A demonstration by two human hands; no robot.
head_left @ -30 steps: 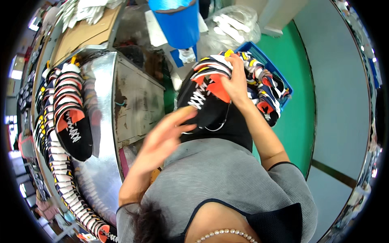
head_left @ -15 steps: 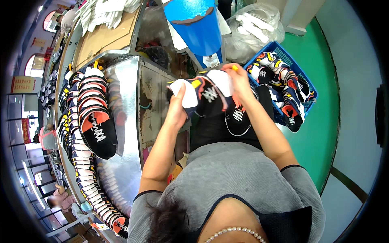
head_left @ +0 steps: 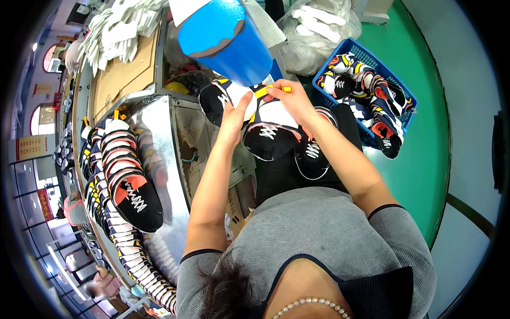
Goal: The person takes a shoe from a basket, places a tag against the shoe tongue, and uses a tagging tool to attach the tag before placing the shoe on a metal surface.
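Note:
Two black and white shoe uppers with white laces are held up in front of the blue machine. My left hand (head_left: 235,118) is closed on the left shoe upper (head_left: 213,103), thumb on its white part. My right hand (head_left: 296,102) pinches a yellow strip (head_left: 264,91) at the heel of the right shoe upper (head_left: 271,139), close under the machine. Exactly where the two uppers meet is hard to make out. A third shoe upper (head_left: 312,158), with coral lining, lies on my lap below my right forearm.
The blue machine (head_left: 228,45) stands straight ahead. Nested shoe uppers (head_left: 127,181) line the metal-topped table (head_left: 167,151) at left. A blue basket (head_left: 353,49) of uppers sits on the green floor at right. White gloves (head_left: 122,32) lie on cardboard, far left.
Both hands have moved slightly, and the uppers have turned so their black toes show. My right fingers now pinch the yellow strip. My view has shifted a little.

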